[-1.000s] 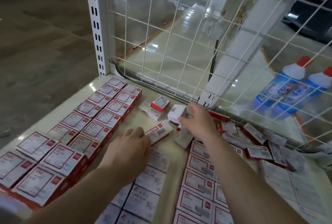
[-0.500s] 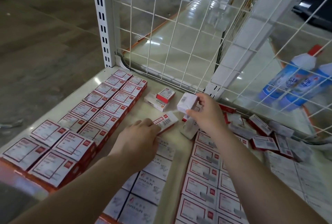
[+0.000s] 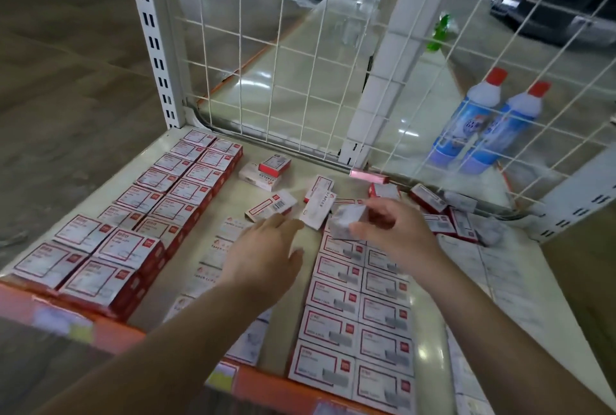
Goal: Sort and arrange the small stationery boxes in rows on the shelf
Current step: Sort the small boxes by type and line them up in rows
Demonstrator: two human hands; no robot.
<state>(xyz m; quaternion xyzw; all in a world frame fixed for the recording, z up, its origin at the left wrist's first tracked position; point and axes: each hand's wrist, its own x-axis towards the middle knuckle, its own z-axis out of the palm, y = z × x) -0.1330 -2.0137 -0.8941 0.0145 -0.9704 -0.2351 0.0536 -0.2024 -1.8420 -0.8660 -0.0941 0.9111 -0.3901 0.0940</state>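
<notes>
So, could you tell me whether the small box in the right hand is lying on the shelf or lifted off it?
Lifted: the right hand pinches the small box above the far end of the right-hand rows.

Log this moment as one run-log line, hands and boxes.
right hand: holds small white box above right rows | left hand: open, over middle row | loose boxes: unsorted near wire back

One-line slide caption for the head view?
Right hand grips a small box above the shelf rows; left hand hovers open beside it.
</notes>
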